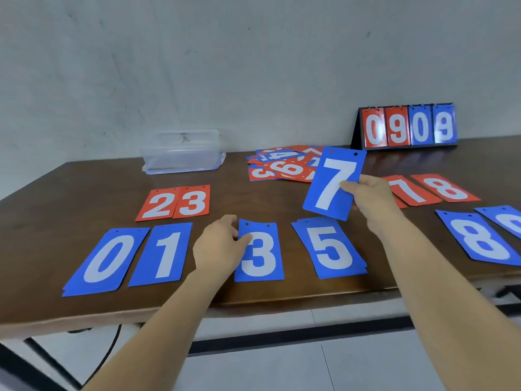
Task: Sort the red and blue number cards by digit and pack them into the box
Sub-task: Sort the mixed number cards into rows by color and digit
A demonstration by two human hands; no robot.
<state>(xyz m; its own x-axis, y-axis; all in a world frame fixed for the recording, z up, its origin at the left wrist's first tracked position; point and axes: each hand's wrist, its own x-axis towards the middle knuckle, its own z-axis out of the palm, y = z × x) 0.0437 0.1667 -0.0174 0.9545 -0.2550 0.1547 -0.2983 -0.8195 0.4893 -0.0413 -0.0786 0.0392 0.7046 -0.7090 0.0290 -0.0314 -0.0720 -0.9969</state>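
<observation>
Blue 7 card [334, 183] pinched in right hand [369, 194] fingers, held above the surface [84, 193]. Left hand [218, 249] fingers pinch left edge of blue 3 card [262, 255]. Mixed pile [282, 167] just beyond right fingers; clear box [181, 153] farther left.

White digits throughout. The right hand [369, 193] pinches the blue 7 [334, 183]. Just right of that hand lie the red 7 [408, 191] and red 8 [446, 189], farther right the blue 8 [479, 238], and below it the blue 5 [329, 248]. The left hand [218, 246] grips the edge of the blue 3 [259, 252]. Left of it lie the blue 1 [162, 255] and blue 0 [105, 259], and beyond it the red 2 [158, 204] and red 3 [193, 201]. The scoreboard [408, 127] beyond the right hand reads 0 9 on red and 0 9 on blue. In the pile [284, 165] a 4 and a 3 can be read.
</observation>
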